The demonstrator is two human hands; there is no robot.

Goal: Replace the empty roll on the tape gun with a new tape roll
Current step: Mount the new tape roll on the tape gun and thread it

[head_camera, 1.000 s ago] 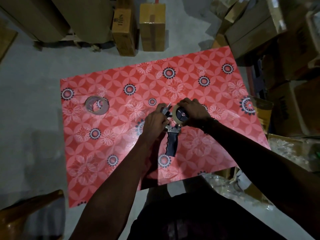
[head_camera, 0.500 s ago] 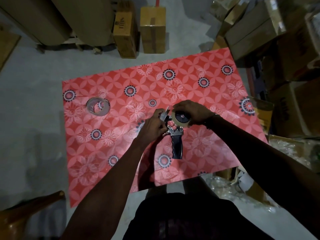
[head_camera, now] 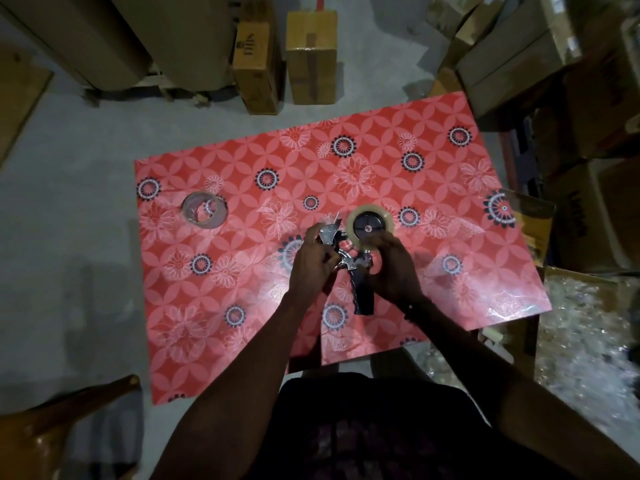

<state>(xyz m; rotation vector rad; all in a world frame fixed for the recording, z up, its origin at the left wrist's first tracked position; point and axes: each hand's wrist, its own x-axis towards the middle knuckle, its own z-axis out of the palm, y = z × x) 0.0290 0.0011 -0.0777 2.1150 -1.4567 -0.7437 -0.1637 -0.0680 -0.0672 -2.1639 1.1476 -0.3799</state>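
While the tape gun lay on the red flower-patterned table, both hands worked at its metal head. The left hand had its fingers curled round the silver front part of the tool, beside the blade end, and gripped it there. The right hand sat on the other side with its fingers bent toward the frame just below the tape roll; whether those fingers pinched the frame, the roll's edge or a strip of tape could not be told in the dim light. That roll, pale and translucent around a dark hub, was seated on the gun's wheel, just beyond both hands. The black handle pointed back toward the person, between the 2 forearms. Well apart, near the table's left edge, a second ring of tape lay flat on the cloth, thin-walled, with the pattern showing through its hole. Cardboard boxes stood on the grey floor beyond the table, and more were stacked on the right side.
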